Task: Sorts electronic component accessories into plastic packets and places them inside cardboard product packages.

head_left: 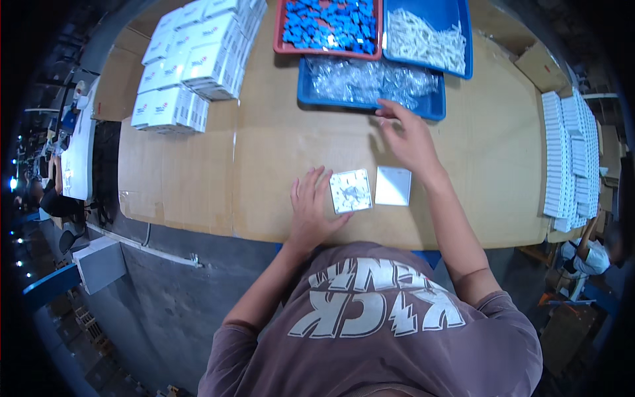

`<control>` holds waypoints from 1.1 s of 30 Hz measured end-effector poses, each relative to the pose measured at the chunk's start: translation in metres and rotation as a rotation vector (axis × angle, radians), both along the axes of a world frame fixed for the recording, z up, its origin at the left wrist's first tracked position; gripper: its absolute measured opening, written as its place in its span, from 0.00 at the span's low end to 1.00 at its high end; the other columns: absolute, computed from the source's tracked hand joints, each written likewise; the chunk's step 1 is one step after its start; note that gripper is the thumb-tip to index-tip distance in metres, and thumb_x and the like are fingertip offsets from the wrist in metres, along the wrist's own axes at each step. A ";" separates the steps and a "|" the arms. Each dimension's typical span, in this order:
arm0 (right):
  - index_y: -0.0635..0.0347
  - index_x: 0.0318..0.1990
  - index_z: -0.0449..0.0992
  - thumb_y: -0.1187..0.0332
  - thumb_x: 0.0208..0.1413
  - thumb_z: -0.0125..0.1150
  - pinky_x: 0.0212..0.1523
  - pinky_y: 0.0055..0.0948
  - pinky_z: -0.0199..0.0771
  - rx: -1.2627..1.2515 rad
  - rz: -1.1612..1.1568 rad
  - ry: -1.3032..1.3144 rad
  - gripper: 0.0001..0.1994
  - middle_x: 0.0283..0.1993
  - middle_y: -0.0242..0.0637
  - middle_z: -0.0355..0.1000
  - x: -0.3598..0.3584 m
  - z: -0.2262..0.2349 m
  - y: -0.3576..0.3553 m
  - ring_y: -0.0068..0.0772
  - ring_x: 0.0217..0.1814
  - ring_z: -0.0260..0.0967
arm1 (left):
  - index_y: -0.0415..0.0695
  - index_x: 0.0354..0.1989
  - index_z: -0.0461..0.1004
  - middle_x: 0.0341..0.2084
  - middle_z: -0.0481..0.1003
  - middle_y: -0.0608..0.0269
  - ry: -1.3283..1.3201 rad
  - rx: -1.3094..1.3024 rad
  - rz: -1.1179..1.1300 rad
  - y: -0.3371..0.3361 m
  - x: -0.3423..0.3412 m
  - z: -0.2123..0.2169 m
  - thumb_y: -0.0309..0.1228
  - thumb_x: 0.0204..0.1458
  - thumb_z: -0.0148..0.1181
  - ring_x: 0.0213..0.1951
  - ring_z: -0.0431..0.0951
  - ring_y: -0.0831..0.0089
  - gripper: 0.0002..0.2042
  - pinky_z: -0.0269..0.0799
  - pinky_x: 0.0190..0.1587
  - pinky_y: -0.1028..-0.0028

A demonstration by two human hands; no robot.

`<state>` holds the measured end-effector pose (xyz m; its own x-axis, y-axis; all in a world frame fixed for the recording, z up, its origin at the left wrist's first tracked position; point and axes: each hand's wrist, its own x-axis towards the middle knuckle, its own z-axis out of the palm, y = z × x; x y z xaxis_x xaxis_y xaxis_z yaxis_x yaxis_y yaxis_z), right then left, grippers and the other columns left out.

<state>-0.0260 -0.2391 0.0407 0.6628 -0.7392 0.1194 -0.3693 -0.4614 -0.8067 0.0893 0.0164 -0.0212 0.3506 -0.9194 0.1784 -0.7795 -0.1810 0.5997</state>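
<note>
My left hand lies spread on the cardboard-covered table beside a small open square white box. Its thumb reaches along the near edge of the box and its index finger lies by the far left corner. Pale contents, too small to make out, fill the box. Just right of it lies a flat white square lid. My right hand reaches forward to the near rim of a blue tray of clear plastic packets. Thumb and fingers are apart, and nothing shows between them.
Behind that tray stand a red tray of blue pieces and another blue tray of white cables. White boxes are stacked at the far left. White cartons stand in rows at the right edge. People sit off both sides.
</note>
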 end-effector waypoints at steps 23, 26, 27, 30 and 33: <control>0.64 0.36 0.85 0.65 0.55 0.60 0.65 0.51 0.65 -1.093 -0.155 0.185 0.12 0.52 0.50 0.75 0.308 0.023 -0.263 0.54 0.64 0.68 | 0.47 0.65 0.68 0.65 0.70 0.62 0.069 0.036 -0.021 -0.003 0.008 0.005 0.52 0.45 0.74 0.72 0.63 0.59 0.40 0.43 0.75 0.45; 0.60 0.31 0.86 0.68 0.48 0.60 0.54 0.44 0.67 -1.087 -0.178 0.246 0.10 0.46 0.44 0.76 0.318 0.020 -0.246 0.45 0.56 0.69 | 0.47 0.65 0.69 0.65 0.70 0.62 0.080 0.045 -0.015 0.001 0.010 0.007 0.52 0.46 0.74 0.72 0.63 0.59 0.39 0.43 0.75 0.45; 0.60 0.31 0.86 0.68 0.48 0.60 0.54 0.44 0.67 -1.089 -0.186 0.251 0.10 0.46 0.44 0.76 0.315 0.018 -0.249 0.45 0.56 0.69 | 0.47 0.65 0.69 0.65 0.70 0.62 0.082 0.052 -0.023 0.000 0.010 0.008 0.52 0.46 0.74 0.72 0.63 0.59 0.39 0.43 0.74 0.44; 0.60 0.35 0.86 0.66 0.50 0.63 0.55 0.45 0.65 -1.073 -0.242 0.141 0.10 0.47 0.42 0.76 0.303 0.020 -0.257 0.44 0.58 0.69 | 0.48 0.65 0.69 0.65 0.70 0.62 0.081 0.049 -0.045 -0.004 0.009 0.007 0.52 0.47 0.73 0.72 0.63 0.59 0.38 0.43 0.74 0.44; 0.56 0.36 0.84 0.60 0.53 0.70 0.60 0.45 0.61 -0.870 -0.254 0.125 0.10 0.50 0.35 0.77 0.295 0.034 -0.236 0.40 0.61 0.68 | 0.48 0.65 0.69 0.65 0.70 0.62 0.076 0.050 -0.036 0.000 0.010 0.006 0.53 0.47 0.73 0.72 0.63 0.59 0.38 0.43 0.74 0.44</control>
